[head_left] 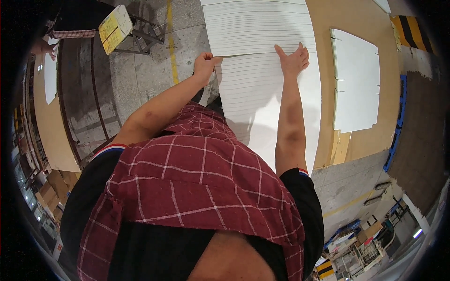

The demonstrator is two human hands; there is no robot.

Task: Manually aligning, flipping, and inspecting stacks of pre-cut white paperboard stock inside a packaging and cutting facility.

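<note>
Large white sheets (267, 77) with fine dark parallel lines lie in front of me, overlapping along a cross edge. At the left end of that edge, my left hand (204, 69) is closed, thumb and fingertips pinching the border of a sheet. On the right part of the sheets, my right hand (294, 61) has its thumb and fingers spread and holds nothing. Its fingertips are close to the lined surface just beyond the cross edge; whether they press on it I cannot tell. Shadows of my arms fall across the near part.
On the brown board (323, 145) to the right lies a stack of notched white sheets (356, 84). A worn stool (116, 29) stands on the floor at far left, near a yellow line (171, 47). Another person's hand (43, 48) touches white material at the left.
</note>
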